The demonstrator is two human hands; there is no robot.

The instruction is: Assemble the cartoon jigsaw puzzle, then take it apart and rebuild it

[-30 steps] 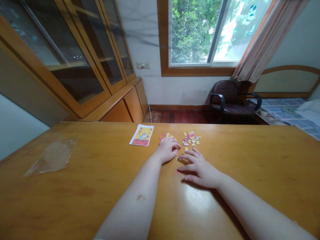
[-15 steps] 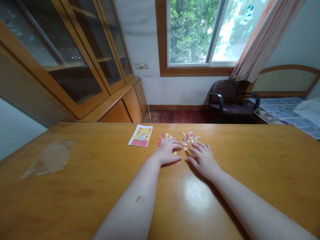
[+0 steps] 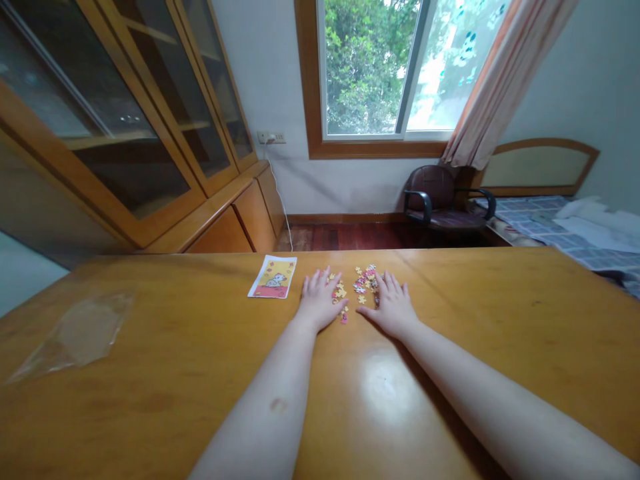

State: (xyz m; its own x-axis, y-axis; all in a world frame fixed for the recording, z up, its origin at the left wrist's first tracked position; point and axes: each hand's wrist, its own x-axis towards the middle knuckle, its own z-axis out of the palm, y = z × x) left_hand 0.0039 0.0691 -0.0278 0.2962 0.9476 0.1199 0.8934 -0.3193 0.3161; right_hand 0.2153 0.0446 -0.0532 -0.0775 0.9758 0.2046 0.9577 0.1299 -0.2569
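Small jigsaw puzzle pieces (image 3: pixel 341 292) in yellow and pink lie on the table by my left hand (image 3: pixel 318 301), which rests palm down with its fingers spread and covers part of them. Another cluster of puzzle pieces (image 3: pixel 363 287), pink, white and yellow, lies to the right. Along its right side, my right hand (image 3: pixel 395 306) is spread with fingers pointing forward, touching or covering some pieces. Neither hand grips anything. Left of my left hand, a picture card (image 3: pixel 273 277) shows a white cartoon animal on yellow and pink.
A clear plastic bag (image 3: pixel 75 332) lies flat on the left of the wooden table (image 3: pixel 480 333). Beyond the far edge are a dark office chair (image 3: pixel 435 193), a bed (image 3: pixel 540 217) and a window. A glass-fronted cabinet (image 3: pixel 220 193) stands at the left.
My left hand has turned its fingers forward and drawn left, uncovering pieces. My right hand has moved forward against the right cluster. The view has shifted slightly.
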